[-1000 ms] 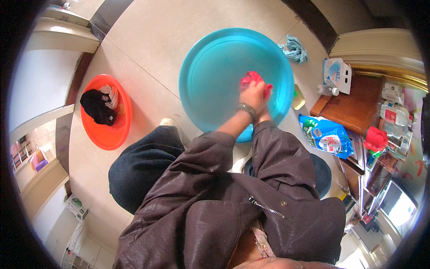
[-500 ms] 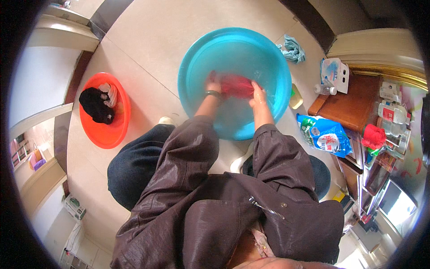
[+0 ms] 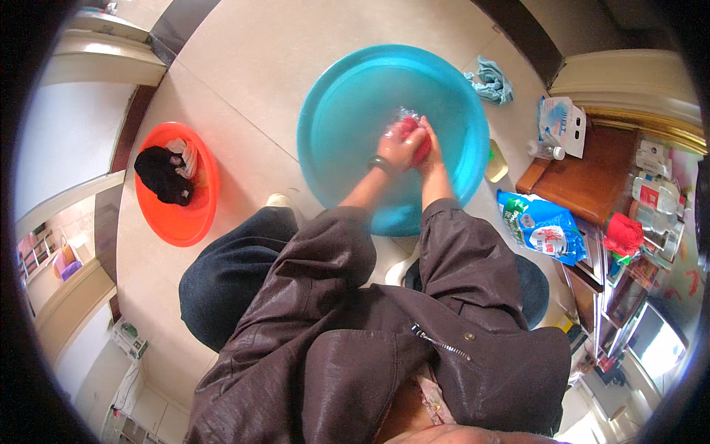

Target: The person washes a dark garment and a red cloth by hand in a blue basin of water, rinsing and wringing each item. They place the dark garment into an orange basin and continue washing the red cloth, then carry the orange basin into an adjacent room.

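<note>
A wide blue basin (image 3: 316, 159) of cloudy water stands on the floor before me. Over its water both my hands press together around a bunched wet red cloth (image 3: 421, 150). My left hand (image 3: 398, 147), with a dark bracelet at the wrist, wraps the cloth from the left. My right hand (image 3: 432, 154) closes on it from the right. Small splashes show just beyond the fingers. Most of the cloth is hidden between my palms, so its kind cannot be made out.
To the left sits an orange-red basin (image 3: 164, 222) holding dark and pale clothes (image 3: 161, 175). A light-blue cloth (image 3: 491, 81) lies beyond the blue basin. On the right are a yellowish soap-like block (image 3: 497, 164), a blue detergent bag (image 3: 538, 228), a clear bottle (image 3: 546, 150) and a brown wooden cabinet (image 3: 578, 172).
Half a second ago the red cloth was stretched between my separated hands. My left hand has moved right to meet the right one, and the cloth is now bunched up.
</note>
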A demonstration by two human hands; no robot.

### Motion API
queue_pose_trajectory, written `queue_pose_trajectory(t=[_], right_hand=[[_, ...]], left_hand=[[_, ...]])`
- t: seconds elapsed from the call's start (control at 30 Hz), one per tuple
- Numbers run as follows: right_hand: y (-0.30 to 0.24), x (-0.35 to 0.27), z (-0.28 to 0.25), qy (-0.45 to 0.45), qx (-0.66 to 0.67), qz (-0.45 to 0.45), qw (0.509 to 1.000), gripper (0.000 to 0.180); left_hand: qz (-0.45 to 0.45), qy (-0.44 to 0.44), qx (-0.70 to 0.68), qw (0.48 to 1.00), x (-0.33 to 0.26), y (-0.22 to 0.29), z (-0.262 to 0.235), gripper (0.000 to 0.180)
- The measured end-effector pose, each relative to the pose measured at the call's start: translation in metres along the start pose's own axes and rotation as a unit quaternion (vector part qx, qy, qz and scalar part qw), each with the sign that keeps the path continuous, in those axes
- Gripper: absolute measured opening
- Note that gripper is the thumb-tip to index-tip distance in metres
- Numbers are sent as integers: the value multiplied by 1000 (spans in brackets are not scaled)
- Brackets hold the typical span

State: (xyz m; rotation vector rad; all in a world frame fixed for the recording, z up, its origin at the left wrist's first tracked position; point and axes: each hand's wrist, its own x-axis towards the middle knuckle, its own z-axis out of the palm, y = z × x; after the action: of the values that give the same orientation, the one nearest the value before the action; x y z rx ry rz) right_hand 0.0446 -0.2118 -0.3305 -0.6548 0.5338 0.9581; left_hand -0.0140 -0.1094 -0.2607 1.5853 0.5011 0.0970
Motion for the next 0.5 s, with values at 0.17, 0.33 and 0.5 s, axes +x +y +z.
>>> queue_pose_trajectory(t=[0.17,0.33,0.5], right_hand=[[10,7,-10,-85,29,-15,996,51],[29,-10,10,-40,-6,-67,997,47],[15,-22,31,60,-112,-63,990,34]], left_hand=[[149,-49,225,962,-30,39,28,26],[-10,45,302,952,-6,27,11,32],[-121,104,159,974,16,-13,-32,47]])
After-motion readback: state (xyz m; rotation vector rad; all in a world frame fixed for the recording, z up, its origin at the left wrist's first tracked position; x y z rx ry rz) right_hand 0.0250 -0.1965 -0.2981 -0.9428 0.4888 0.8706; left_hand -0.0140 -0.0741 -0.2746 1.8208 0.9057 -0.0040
